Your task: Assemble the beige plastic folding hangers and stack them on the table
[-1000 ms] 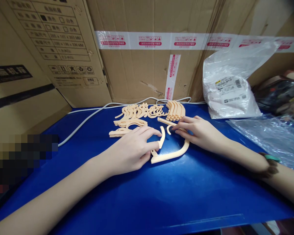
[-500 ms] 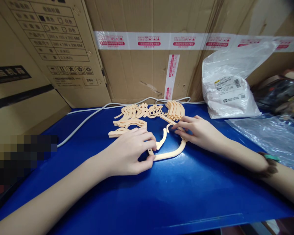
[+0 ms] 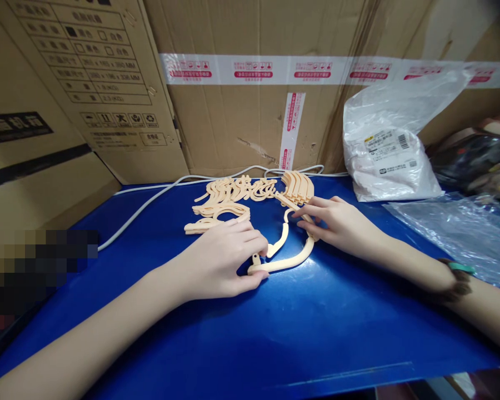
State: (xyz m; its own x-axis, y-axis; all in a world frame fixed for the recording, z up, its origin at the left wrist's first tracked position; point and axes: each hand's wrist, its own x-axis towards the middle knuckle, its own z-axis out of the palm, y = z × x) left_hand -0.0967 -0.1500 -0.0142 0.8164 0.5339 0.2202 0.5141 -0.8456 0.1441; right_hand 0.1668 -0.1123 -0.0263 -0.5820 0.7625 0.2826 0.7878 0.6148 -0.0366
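Blue tabletop (image 3: 316, 344) bears, at frame centre, the slim curved piece (image 3: 280, 241), whose tip has just moved up to the small hook (image 3: 286, 215), making their line almost continuous, while the left hand (image 3: 219, 258) grasps it with the long curved piece (image 3: 290, 262) and the right hand (image 3: 337, 225) pinches the straight bar (image 3: 290, 203).

Blue tabletop (image 3: 316, 333) carries cream curved pieces (image 3: 289, 263); white cable (image 3: 127, 221); 1 white bag (image 3: 389, 175); clear plastic (image 3: 462, 239).

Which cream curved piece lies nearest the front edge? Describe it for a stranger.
On the glossy blue tabletop, find the bare left hand. From its thumb, the cream curved piece sweeps toward the bare right hand, clearly longer than the short cream arc just behind it.
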